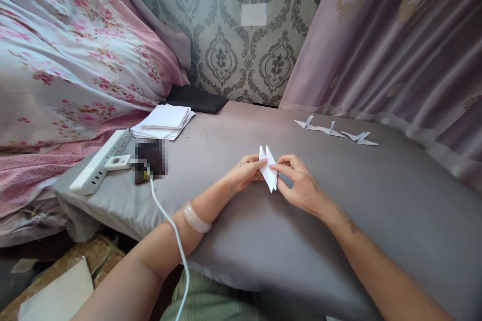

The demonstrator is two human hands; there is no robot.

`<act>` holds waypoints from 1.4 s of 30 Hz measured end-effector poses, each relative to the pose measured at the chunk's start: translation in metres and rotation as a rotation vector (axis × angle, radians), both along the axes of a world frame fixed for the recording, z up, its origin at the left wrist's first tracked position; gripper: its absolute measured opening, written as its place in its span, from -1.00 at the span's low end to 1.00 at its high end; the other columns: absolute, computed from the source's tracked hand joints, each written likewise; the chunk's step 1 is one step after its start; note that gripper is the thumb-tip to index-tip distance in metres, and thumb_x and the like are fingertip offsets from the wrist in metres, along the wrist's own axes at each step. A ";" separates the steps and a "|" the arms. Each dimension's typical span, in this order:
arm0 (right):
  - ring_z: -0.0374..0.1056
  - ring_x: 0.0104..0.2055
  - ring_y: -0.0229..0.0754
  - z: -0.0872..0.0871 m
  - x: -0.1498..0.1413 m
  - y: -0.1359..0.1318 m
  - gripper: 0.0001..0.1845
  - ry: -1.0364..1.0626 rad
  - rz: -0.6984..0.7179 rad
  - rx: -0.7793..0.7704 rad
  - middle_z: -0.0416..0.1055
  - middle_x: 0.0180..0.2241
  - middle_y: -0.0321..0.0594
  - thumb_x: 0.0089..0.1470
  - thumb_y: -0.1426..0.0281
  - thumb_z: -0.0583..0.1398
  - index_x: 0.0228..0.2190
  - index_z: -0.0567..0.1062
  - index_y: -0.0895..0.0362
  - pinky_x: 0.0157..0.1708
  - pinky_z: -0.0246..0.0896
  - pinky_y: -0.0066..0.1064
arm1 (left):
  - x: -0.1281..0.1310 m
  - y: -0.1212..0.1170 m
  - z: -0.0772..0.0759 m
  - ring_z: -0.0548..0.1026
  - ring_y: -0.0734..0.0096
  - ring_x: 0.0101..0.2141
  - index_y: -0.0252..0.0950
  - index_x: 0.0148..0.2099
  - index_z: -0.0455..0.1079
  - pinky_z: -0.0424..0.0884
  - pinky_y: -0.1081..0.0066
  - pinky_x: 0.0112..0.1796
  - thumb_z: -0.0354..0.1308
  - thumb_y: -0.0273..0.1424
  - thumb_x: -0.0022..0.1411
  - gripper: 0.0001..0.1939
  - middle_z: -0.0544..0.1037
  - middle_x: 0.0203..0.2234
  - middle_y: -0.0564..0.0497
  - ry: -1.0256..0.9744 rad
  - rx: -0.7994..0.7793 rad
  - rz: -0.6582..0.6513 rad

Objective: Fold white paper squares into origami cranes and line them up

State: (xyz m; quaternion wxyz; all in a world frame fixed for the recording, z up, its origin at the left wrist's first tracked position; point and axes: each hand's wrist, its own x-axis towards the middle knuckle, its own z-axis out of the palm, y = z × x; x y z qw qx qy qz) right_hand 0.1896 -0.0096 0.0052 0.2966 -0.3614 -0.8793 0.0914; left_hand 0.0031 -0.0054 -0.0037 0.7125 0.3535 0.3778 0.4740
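The folded paper [268, 173] is between the person's two hands, over the near middle of the desk [241, 241]. The left grip [246, 169] is closed on its left edge, thumb across the front, while the right grip [305, 189] pinches the other side, index finger on the face and thumb low at the edge. Two narrow points stand up and the body tapers downward, so the step in hand looks like creasing a late fold. The next move seems to call for a firm left grip while the right fingers work one layer, sparing the slim points. Farther back on the right lies a row of three paper birds [331, 131]; their spread wings suggest this piece has yet to be opened out
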 end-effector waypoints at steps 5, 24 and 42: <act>0.27 -0.06 -0.06 -0.002 0.002 -0.003 -0.56 -0.128 -0.004 -0.014 0.30 -0.10 -0.10 0.00 0.51 0.12 -0.04 0.48 0.06 -0.07 0.29 -0.20 | 0.001 0.002 -0.007 0.50 0.47 -0.45 -0.46 -0.26 0.45 0.45 0.40 -0.28 0.17 -0.38 0.21 -0.82 0.53 -0.44 -0.07 0.254 0.076 -0.044; 0.33 -0.12 -0.10 -0.032 -0.002 0.001 -0.68 -0.133 -0.115 -0.143 0.40 -0.17 -0.14 0.13 0.41 0.08 -0.10 0.50 0.11 -0.07 0.24 -0.25 | -0.026 0.006 -0.010 0.47 0.41 -0.31 -0.33 -0.09 0.48 0.39 0.42 -0.19 0.04 -0.57 0.16 -0.70 0.50 -0.21 -0.09 1.219 0.753 -0.205; 0.35 -0.33 -0.20 -0.033 -0.010 0.006 -0.71 -0.039 -0.342 -0.306 0.43 -0.37 -0.23 0.21 0.27 0.07 -0.39 0.55 0.06 -0.32 0.18 -0.36 | -0.015 0.008 -0.010 0.45 0.41 -0.38 -0.32 -0.29 0.52 0.36 0.43 -0.28 0.10 -0.38 0.25 -0.81 0.52 -0.36 -0.05 1.253 0.578 -0.083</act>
